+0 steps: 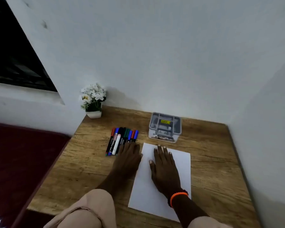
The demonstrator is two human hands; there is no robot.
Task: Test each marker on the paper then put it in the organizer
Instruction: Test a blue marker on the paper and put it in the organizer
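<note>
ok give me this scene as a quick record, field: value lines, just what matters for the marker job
markers: row of markers lying side by side on the wooden table, all capped
paper: white sheet, no marks visible
organizer: clear plastic organizer behind the paper, no markers in it
left hand: left hand flat, fingers on the markers' near ends
right hand: right hand flat on the paper
other: potted white flowers at the table's far left corner

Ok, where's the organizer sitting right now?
In the head view, the organizer stands at the back of the table near the wall, just beyond the paper and right of the row of markers.
</note>
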